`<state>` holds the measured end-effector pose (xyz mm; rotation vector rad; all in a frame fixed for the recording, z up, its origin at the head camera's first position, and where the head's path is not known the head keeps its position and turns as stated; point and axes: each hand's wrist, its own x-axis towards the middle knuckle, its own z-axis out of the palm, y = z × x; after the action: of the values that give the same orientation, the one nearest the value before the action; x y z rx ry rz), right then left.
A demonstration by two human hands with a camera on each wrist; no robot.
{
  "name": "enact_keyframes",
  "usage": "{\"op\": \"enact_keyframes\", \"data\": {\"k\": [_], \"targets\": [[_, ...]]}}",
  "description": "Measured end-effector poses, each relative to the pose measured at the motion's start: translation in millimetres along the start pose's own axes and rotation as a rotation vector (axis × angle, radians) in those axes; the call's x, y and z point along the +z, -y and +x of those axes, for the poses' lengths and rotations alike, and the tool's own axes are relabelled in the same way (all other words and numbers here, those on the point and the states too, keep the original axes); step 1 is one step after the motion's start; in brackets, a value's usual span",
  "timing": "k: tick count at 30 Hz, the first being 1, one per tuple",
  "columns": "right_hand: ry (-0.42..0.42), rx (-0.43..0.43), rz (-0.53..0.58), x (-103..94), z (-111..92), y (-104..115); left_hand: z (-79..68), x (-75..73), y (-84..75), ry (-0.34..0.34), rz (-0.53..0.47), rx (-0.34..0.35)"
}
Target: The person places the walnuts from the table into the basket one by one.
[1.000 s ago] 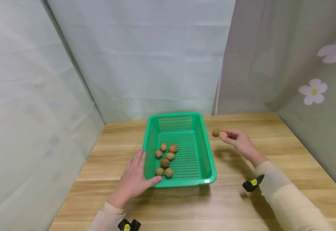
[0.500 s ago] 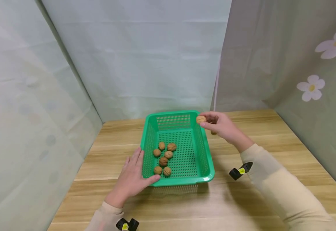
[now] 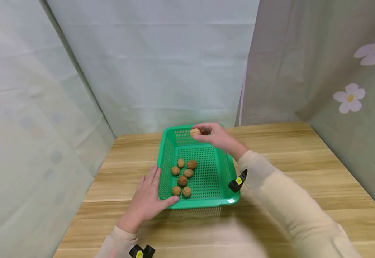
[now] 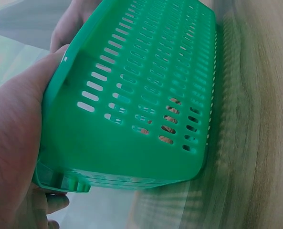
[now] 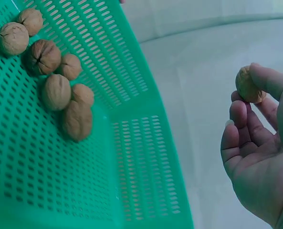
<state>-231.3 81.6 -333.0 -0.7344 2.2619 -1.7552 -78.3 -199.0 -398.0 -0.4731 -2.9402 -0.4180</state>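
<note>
My right hand (image 3: 214,136) pinches a walnut (image 3: 195,132) between thumb and fingertips, above the far end of a green plastic basket (image 3: 197,204). In the right wrist view that walnut (image 5: 248,86) stands out to the side of the basket rim, against the pale cloth. Several walnuts (image 3: 182,180) lie loosely together in the left half of the basket floor. My left hand (image 3: 148,197) rests at the near left corner, fingers stretched along the left rim and thumb over the front rim. The left wrist view shows walnuts through the slots of the basket wall (image 4: 117,148).
The basket stands on a wooden table (image 3: 110,208) with light and dark grain. Pale cloth (image 3: 161,64) hangs behind the table and along both sides, with printed white flowers (image 3: 349,98) on the right. My right forearm crosses over the basket's right wall.
My right hand has lifted the walnut off the table at the right and carried it left over the basket. Another walnut there is now hidden behind the right arm. My left hand stays put.
</note>
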Motion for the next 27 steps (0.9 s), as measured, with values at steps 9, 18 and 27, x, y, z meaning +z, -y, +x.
{"op": "enact_keyframes", "data": {"k": [9, 18, 27], "targets": [[0.054, 0.095, -0.032, 31.7, 19, -19, -7.0, -0.7, -8.4, -0.001, -0.029, -0.003], [0.110, 0.149, -0.005, 38.0, 16, -35, -9.8, -3.1, -14.6, -0.002, -0.021, -0.002], [0.156, 0.184, -0.111, 38.0, 17, -47, -12.2, -5.5, -11.8, 0.002, -0.016, -0.002]]}}
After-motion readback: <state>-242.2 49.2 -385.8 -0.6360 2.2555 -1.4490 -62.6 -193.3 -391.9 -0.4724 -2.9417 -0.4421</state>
